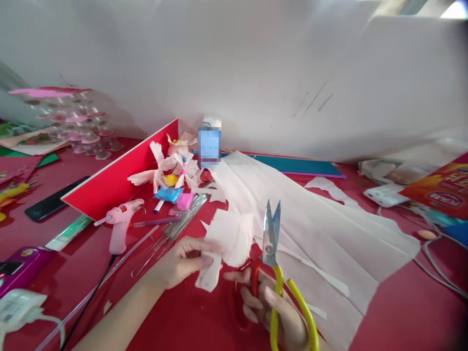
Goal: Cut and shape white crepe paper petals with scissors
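My left hand (186, 261) pinches a small piece of thin white paper (230, 234) between thumb and fingers, with a loose strip of it hanging below. In my right hand (272, 304) is a pair of scissors (270, 243) with one red and one yellow handle. Their blades point up and stand slightly apart, just right of the paper and not touching it. Behind and to the right spreads a large white sheet (310, 234) with narrow offcuts on it. Several white paper flowers (171, 168) with coloured centres rest beyond my left hand.
A pink glue gun (120, 222) with a black cord lies left, beside thin metal wires (183, 219). A red board (124, 170) stands behind it. A phone-like screen (209, 146) is upright near the wall. White power adapters (387, 195) and cables lie right; a purple device (27, 265) lies left.
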`<state>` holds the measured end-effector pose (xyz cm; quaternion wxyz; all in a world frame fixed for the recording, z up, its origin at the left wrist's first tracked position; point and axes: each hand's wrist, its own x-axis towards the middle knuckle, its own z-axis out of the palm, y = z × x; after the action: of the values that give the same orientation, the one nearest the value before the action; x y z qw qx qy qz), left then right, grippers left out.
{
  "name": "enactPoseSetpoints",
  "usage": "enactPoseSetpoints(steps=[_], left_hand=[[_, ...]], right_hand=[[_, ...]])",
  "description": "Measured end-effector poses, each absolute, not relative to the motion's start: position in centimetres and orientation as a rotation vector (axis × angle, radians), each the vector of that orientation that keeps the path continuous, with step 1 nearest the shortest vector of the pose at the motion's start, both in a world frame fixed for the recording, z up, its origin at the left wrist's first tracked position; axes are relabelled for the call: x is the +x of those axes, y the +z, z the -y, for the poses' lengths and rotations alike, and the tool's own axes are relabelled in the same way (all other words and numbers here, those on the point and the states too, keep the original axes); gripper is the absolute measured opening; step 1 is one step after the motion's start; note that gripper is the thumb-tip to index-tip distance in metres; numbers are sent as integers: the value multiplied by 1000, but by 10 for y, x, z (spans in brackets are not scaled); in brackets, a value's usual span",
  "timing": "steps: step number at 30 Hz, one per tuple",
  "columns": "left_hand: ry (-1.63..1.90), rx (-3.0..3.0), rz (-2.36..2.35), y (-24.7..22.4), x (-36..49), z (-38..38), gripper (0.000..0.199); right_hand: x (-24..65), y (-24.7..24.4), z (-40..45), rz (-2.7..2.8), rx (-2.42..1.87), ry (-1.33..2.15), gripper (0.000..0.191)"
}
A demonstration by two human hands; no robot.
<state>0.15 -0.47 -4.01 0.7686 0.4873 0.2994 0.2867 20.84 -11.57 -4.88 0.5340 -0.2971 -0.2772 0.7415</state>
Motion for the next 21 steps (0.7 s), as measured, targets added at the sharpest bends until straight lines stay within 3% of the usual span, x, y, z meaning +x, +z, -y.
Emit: enactPoseSetpoints(steps=[4,9,16,21], left_hand=[[302,1154,-587,-40,3,9,38],[225,1142,-552,-45,5,10,48],[255,1236,-628,-39,9,14,32],[315,1076,-621,-48,14,17,40]], right_hand=[[207,-44,114,560,-765,1632,30],[209,-45,107,619,-1125,1371,34],[204,-44,107,569,-1232,1285,40],[204,-45,106,398,-1111,1308,41]])
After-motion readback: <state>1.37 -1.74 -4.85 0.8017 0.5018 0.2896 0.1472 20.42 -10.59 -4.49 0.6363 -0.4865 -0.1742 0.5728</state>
